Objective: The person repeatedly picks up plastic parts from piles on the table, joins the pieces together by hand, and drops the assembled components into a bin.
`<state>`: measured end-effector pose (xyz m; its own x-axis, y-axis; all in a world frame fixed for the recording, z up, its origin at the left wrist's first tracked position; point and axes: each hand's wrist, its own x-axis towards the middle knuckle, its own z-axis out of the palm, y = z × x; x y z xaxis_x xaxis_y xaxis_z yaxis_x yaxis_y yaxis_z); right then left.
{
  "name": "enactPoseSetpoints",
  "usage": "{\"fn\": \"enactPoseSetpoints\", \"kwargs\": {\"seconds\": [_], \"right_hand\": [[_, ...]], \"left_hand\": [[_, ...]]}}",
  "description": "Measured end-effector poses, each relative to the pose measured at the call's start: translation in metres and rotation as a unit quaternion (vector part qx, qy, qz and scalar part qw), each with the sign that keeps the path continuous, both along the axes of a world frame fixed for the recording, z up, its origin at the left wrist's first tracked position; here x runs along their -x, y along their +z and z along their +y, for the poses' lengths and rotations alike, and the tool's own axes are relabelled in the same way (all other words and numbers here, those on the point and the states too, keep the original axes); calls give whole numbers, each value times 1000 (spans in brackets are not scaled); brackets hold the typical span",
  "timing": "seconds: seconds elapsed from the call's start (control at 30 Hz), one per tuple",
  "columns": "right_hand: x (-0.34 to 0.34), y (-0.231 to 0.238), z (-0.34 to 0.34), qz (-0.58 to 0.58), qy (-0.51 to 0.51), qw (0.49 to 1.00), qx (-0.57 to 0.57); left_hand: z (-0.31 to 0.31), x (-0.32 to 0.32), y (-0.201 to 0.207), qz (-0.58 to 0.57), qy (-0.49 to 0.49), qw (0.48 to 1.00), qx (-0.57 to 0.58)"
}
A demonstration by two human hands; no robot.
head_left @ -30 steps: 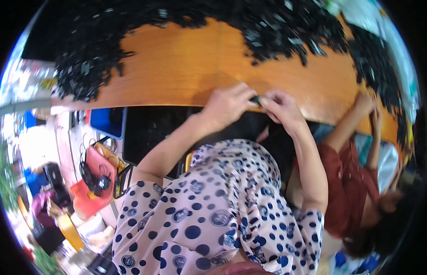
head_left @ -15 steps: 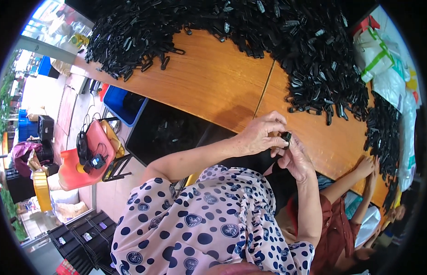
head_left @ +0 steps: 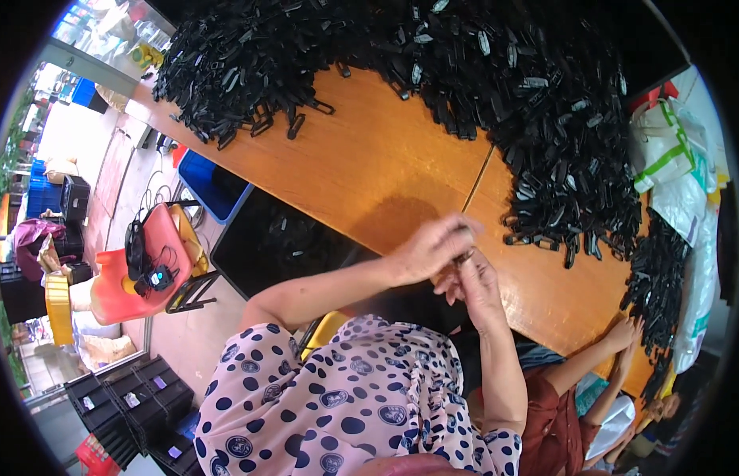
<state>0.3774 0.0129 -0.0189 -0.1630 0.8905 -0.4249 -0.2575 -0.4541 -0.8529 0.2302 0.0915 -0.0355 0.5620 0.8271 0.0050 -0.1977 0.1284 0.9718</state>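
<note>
- Right hand [head_left: 476,290] is pinching a dark piece [head_left: 464,257] over the table's [head_left: 361,170] near edge, probably to steady it.
- Left hand [head_left: 434,247] is curling close by; blur is hiding its grip, cannot tell.

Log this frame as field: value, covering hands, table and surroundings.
left hand: blurred, fingers by the right hand's
right hand: fingers curled, tips raised
small part: dark, at the fingertips; which hand grips it unclear
table: wood-toned, seam running across
black parts: heaped along the table's far side
blue bin: left, below table level
chair: red, cables on seat
co-worker: right, red-brown top, hands at table edge
</note>
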Motion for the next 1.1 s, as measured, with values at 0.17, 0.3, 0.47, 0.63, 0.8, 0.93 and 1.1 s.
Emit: {"fn": "enactPoseSetpoints", "kwargs": {"seconds": [0.17, 0.3, 0.47, 0.63, 0.8, 0.93, 1.1], "right_hand": [[-15, -22, 13, -481, 54, 815, -317], [-17, -30, 17, -474, 21, 822, -316], [-20, -34, 19, -477, 11, 819, -318], [-18, -38, 22, -460, 0, 833, -307], [-17, -33, 25, -453, -13, 835, -312], [-15, -31, 24, -448, -21, 835, -319], [-14, -33, 20, -450, -29, 834, -319]], "left_hand": [[186, 66, 1, 260, 365, 797, -405], [325, 108, -38, 380, 353, 708, -480], [400, 86, -41, 340, 307, 772, -440], [444, 87, -51, 360, 274, 804, -387], [424, 74, -36, 443, 283, 788, -319], [392, 62, -37, 474, 302, 768, -307], [345, 46, -38, 489, 359, 735, -303]]}}
